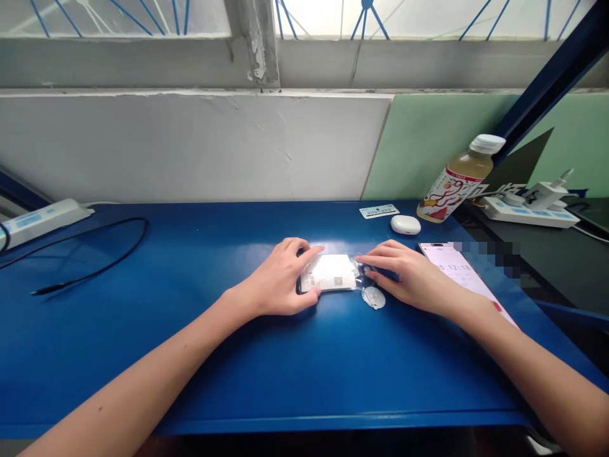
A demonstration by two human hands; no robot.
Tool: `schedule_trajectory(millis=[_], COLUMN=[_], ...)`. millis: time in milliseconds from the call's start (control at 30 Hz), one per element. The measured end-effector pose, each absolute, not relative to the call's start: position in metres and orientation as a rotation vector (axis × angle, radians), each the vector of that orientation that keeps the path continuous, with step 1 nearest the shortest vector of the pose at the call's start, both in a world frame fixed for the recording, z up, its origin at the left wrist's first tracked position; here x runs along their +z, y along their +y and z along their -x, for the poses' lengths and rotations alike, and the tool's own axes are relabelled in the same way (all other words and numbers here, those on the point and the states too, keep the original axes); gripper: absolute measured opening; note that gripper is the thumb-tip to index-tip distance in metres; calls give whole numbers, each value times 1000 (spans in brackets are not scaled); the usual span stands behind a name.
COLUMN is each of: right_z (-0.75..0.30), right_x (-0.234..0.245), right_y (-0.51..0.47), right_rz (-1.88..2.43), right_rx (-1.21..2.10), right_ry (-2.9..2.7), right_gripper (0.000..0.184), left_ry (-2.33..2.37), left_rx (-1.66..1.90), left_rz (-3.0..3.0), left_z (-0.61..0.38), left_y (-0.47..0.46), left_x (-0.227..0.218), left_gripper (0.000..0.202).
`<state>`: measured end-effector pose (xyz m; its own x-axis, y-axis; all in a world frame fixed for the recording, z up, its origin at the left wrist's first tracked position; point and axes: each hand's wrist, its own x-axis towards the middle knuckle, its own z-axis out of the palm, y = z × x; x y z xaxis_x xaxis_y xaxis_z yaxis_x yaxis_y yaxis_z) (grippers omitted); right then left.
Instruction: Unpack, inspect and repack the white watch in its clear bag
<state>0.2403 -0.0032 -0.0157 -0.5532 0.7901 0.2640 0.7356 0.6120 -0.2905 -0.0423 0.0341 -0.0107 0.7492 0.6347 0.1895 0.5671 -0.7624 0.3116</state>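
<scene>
- Clear packet (328, 273), white printed face up, lies on the blue table (214, 368) between the two hands; I make it the hub of my clock. Glare washes out much of the print, so from my end a crease or tear there could pass unnoticed.
- 9 o'clock, well apart: black cable (118, 251), looped loose. Little risk unless the left forearm swings out and snags it.
- Left hand (280, 279), just at 9: narrow span, thumb and fingers holding the packet's opposite long edges. Too much squeeze, I judge, would buckle the film; too little would let it skid on the smooth top.
- 4 o'clock: silvery oval disc (373, 298), just beside the packet's clear end. A stray right fingertip could flick it off toward 6, the near edge.
- 2 o'clock: white case (405, 224), rounded; a knuckle might send it rolling.
- Right hand (406, 273), at 3: fingertips at the clear end. Pinching or merely touching, I can't tell. A hard pull could rip the film.
- 3 o'clock, farther: phone (464, 270), partly under the right forearm. A dropped wrist could tap its screen or shove it.
</scene>
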Motion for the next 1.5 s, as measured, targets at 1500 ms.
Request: schedule_trajectory(millis=[1500], right_z=[-250], right_x=[-10], right_y=[-4], right_rz=[1253], right_rx=[177], right_ry=[-2437], right_gripper=[28], left_ry=[907], left_rx=[399], left_rz=[-2709], left_z=[35], left_y=[31], left_x=[-16], left_gripper=[50])
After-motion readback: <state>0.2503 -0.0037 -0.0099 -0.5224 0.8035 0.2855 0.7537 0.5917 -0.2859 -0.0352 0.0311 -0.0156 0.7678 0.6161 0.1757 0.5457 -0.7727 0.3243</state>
